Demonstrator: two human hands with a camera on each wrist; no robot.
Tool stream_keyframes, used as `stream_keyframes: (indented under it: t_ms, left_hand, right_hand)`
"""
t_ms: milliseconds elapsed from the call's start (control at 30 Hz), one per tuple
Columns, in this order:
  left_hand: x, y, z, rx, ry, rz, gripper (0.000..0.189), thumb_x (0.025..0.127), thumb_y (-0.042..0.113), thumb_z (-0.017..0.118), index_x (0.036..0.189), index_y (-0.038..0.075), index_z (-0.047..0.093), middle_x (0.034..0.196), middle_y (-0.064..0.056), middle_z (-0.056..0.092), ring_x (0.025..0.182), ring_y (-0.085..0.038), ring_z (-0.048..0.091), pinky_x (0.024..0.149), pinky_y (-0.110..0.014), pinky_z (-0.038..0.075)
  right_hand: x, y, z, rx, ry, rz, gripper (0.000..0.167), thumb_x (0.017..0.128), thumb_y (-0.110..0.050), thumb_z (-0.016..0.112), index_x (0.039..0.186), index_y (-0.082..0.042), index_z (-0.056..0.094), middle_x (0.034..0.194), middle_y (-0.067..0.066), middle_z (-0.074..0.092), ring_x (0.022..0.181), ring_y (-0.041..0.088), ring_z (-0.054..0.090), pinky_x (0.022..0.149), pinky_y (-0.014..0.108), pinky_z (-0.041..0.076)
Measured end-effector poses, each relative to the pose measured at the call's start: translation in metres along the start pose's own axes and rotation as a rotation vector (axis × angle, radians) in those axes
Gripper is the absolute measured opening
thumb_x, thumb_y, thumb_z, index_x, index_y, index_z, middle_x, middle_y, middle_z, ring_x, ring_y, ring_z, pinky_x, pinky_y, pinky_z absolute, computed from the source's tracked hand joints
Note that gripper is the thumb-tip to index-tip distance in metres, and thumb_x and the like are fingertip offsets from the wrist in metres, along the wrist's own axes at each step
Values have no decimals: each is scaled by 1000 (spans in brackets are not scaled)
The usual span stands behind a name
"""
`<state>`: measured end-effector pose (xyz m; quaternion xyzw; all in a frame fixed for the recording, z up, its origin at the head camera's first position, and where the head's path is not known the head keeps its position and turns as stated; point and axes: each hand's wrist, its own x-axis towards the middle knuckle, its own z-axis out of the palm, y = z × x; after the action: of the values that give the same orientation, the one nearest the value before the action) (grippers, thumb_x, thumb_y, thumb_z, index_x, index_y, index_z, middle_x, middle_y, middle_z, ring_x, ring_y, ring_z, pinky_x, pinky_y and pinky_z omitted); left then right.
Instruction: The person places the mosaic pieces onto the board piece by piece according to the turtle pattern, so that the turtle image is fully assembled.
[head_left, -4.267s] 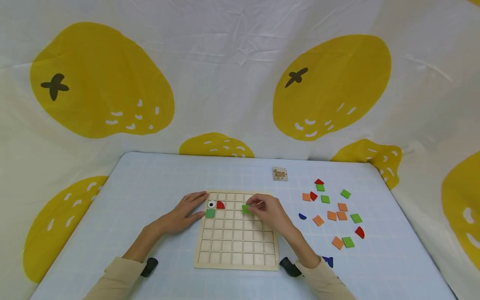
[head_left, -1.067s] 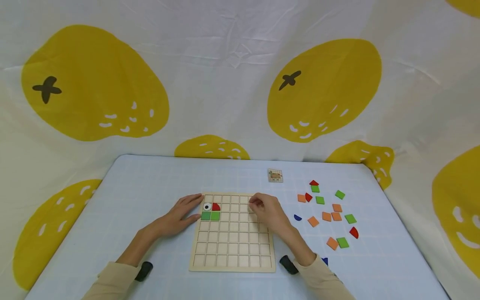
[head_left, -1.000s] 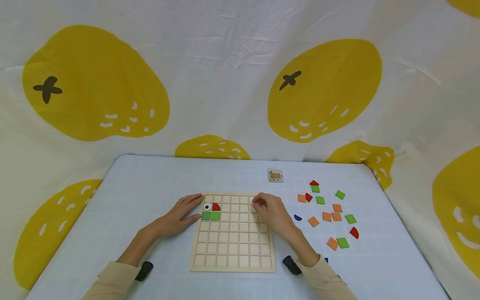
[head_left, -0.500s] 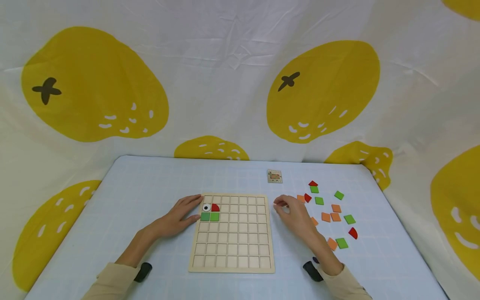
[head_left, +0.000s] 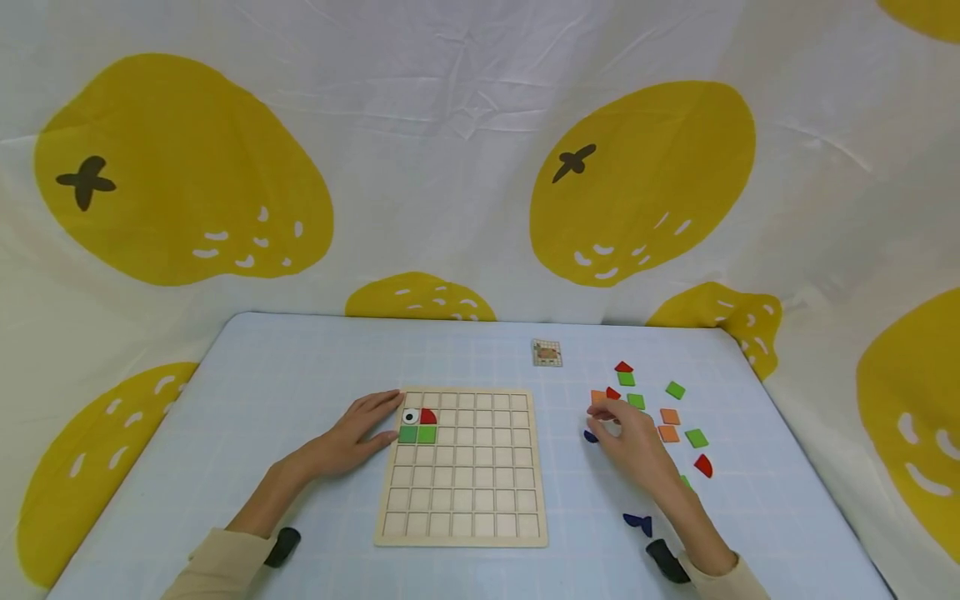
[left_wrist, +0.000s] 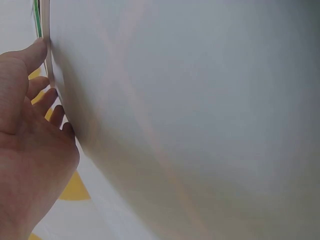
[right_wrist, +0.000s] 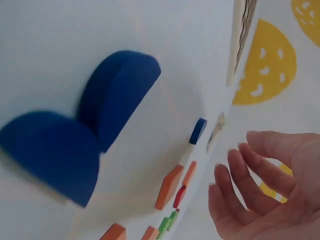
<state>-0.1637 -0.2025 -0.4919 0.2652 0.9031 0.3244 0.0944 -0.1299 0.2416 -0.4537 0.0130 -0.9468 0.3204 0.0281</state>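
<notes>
My left hand (head_left: pixel 348 437) rests with straight fingers along the left edge of a wooden grid board (head_left: pixel 463 502), its thumb touching the side. On the board sit an eye tile (head_left: pixel 410 417), a red quarter-circle tile (head_left: pixel 428 416), a dark green square (head_left: pixel 408 434) and a light green square (head_left: pixel 427 434). My right hand (head_left: pixel 633 442) hovers over the scattered tiles right of the board, fingers loosely bent. Nothing lies between its fingers in the right wrist view. A blue half-circle tile (head_left: pixel 591 437) shows just under its fingertips, and an orange square (head_left: pixel 597 397) lies just beyond.
Several orange, green and red tiles, among them a green square (head_left: pixel 697 438) and a red quarter-circle (head_left: pixel 703 465), lie around the right hand. Two blue half-circles (right_wrist: pixel 122 95) lie near the right wrist. A small picture card (head_left: pixel 547 353) lies behind the board.
The light green square went from my right hand into the cell beside the dark green one. My right hand then moved right, off the board to the loose tiles. The left hand stays.
</notes>
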Motion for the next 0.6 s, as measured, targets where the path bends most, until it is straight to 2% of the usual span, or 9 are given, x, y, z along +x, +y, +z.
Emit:
stream_keyframes:
  t_ms: [367,600]
  left_hand:
    - [1,0,-1,-10,-12,-4,65,106,28,60,160,4,33,166,-18,29,151,-43,22,118,-65,24]
    - [0,1,-1,-14,-11,-10,65,105,26,61,160,4,34,165,-18,29,150,-43,22,117,-66,25]
  right_hand:
    - [-19,26,-24,-33,16,-53,23,97,-9,71,119,-2,70,114,13,71,109,35,64,93,56,55]
    - [-31,39,-35,-59,-10,2,24,96,-9,72,119,-2,70,112,13,71,109,36,63,94,58,54]
